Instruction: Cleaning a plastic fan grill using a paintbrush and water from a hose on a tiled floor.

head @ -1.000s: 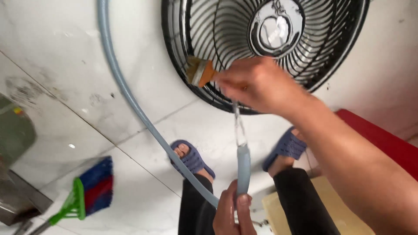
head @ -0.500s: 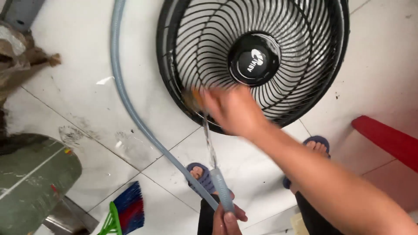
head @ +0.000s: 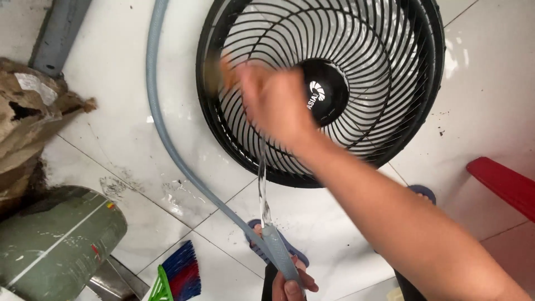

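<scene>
A round black fan grille (head: 384, 72) lies flat on the white tiled floor. My right hand (head: 273, 103), blurred by motion, is shut on a small brush (head: 214, 69) whose bristles touch the grille's left side. At the bottom edge my left hand (head: 292, 287) grips the end of a grey hose (head: 161, 120). A thin stream of water (head: 261, 184) runs from the hose end up toward the grille's near rim. The hose curves away along the grille's left side to the top of the view.
A dull green cylinder (head: 53, 242) lies at the lower left, crumpled brown material (head: 25, 120) above it. A broom with blue and red bristles (head: 181, 278) lies near my feet in blue sandals (head: 281, 245). A red object (head: 501, 187) sits at right.
My right hand has swept the brush from the grille's near rim up and left across the wires. The view has shifted, so the grille and my left hand sit lower.
</scene>
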